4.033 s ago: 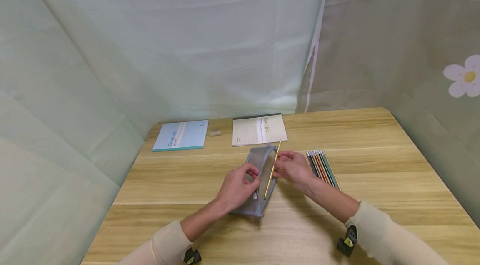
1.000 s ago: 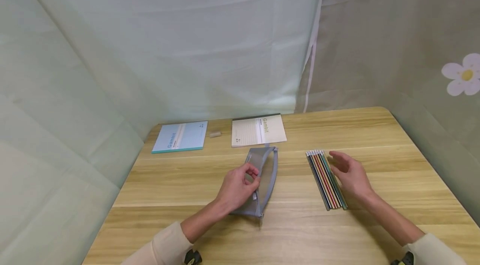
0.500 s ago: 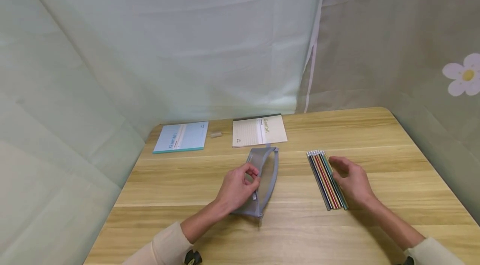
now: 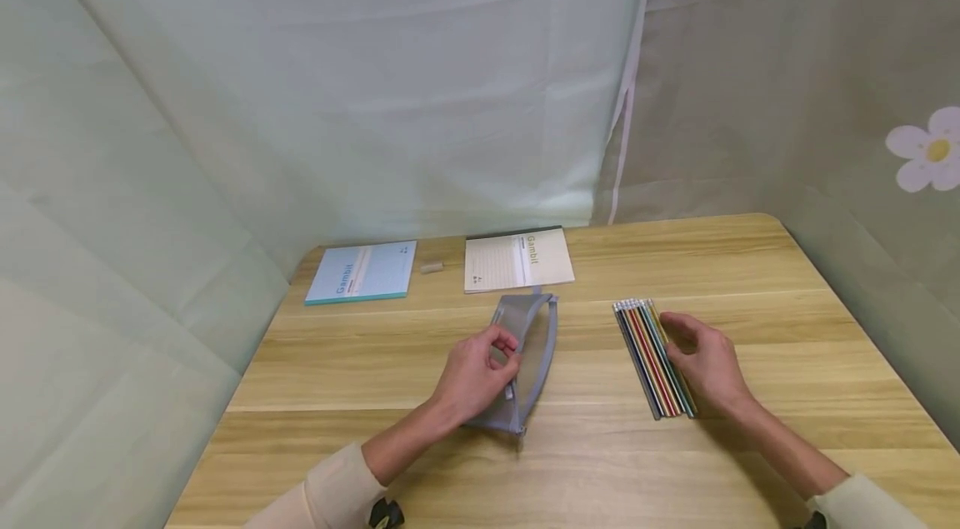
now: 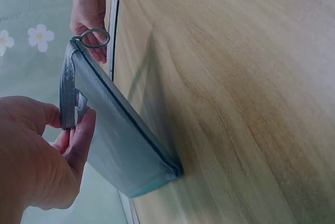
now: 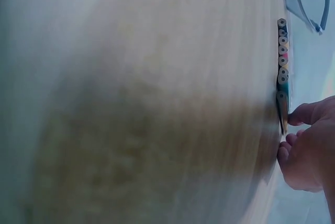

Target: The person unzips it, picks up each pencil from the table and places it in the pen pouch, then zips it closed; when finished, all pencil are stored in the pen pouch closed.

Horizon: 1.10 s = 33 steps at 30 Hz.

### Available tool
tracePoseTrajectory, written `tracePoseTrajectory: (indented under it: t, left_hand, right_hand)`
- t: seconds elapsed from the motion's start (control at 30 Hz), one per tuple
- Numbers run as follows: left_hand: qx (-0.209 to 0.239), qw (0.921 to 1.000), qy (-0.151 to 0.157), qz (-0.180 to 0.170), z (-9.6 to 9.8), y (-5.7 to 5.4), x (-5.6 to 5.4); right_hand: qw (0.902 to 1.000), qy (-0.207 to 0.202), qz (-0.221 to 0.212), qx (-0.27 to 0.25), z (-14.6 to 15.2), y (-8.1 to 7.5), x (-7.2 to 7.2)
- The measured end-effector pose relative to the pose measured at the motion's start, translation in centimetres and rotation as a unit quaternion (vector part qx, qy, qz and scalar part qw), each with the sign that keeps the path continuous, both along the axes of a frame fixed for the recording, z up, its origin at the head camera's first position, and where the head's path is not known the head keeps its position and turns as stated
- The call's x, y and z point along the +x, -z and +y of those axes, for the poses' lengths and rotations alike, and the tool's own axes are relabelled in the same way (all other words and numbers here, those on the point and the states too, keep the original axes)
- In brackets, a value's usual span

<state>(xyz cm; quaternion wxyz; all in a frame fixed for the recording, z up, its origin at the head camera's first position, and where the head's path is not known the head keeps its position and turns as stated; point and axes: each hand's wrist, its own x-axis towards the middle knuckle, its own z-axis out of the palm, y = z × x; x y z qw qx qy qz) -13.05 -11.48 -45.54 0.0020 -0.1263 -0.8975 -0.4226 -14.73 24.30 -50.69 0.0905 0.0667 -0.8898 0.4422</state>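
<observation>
A grey mesh pencil case (image 4: pixel 540 354) stands unzipped at the middle of the table. My left hand (image 4: pixel 478 371) pinches its near-side zipper edge, and the mouth gapes to the right. In the left wrist view thumb and fingers of the left hand (image 5: pixel 42 150) hold the zipper strip by its pull, with a ring at the case's end. Right of it, several pencils (image 4: pixel 651 358) lie side by side, eraser ends away from me. My right hand (image 4: pixel 705 358) is at the row's right side; in the right wrist view its thumb and fingers pinch the outermost pencil (image 6: pixel 282 103).
At the back lie a blue notebook (image 4: pixel 362 272) and a cream notebook (image 4: pixel 517 261), with a small eraser (image 4: pixel 432 267) between them. Fabric curtains (image 4: pixel 450 96) hang behind and beside the wooden table (image 4: pixel 787 304).
A yellow pencil was in my right hand over the case four seconds ago; the hand has since gone to the row on the right. My left hand stays on the case.
</observation>
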Motion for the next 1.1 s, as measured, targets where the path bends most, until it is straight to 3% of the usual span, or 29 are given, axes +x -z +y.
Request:
tracePoseTrajectory:
  t: [0.37,0.73,0.87,1.1]
  left_hand:
    - [0.006,1.0,0.005,0.001,-0.1,0.2,-0.2]
    - [0.005,1.0,0.005,0.001,-0.1,0.1,-0.1]
    - [0.005,1.0,0.004,-0.001,-0.1,0.1,-0.2]
    - [0.004,1.0,0.004,0.004,-0.1,0.1,-0.1]
  right_hand:
    - [0.9973,0.035,0.047,0.044,0.0,0.3,-0.5]
    - [0.9982,0.041,0.038,0.024,0.6,0.6,-1.0]
    - [0.9986,0.049,0.014,0.007,0.7,0.2,-1.2]
    - [0.9928,0.062,-0.084,-0.059,0.9,-1.5,-1.8]
